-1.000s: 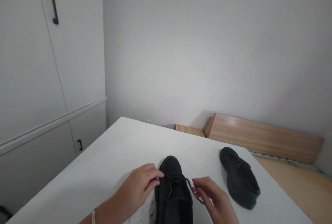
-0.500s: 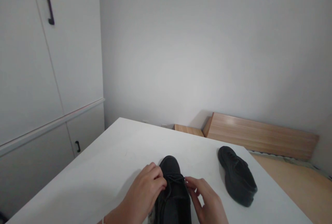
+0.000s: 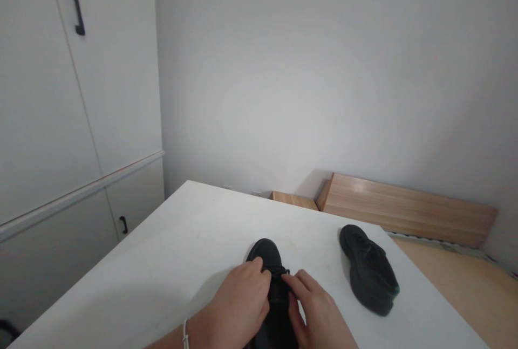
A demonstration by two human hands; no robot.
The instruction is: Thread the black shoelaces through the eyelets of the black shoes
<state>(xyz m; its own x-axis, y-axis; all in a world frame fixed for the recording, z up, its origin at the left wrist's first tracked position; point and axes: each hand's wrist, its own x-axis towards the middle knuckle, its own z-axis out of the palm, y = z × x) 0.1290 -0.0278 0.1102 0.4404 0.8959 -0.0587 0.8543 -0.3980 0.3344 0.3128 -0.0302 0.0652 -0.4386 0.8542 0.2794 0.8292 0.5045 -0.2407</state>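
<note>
A black lace-up shoe (image 3: 267,254) stands on the white table (image 3: 178,252), toe pointing away from me. My left hand (image 3: 238,306) and my right hand (image 3: 313,308) meet over its lacing, fingertips pinching the black shoelace (image 3: 279,271) from both sides. Most of the shoe's body is hidden under my hands. A second black shoe (image 3: 370,276) lies on the table to the right, apart from my right hand.
White cupboard doors with black handles (image 3: 75,5) stand at the left. Wooden boards (image 3: 408,210) lean against the far wall behind the table. A wooden floor (image 3: 465,289) shows past the table's right edge.
Both hands have come together over the shoe's lacing; a second ago they were apart, with the lace stretched out to the right hand.
</note>
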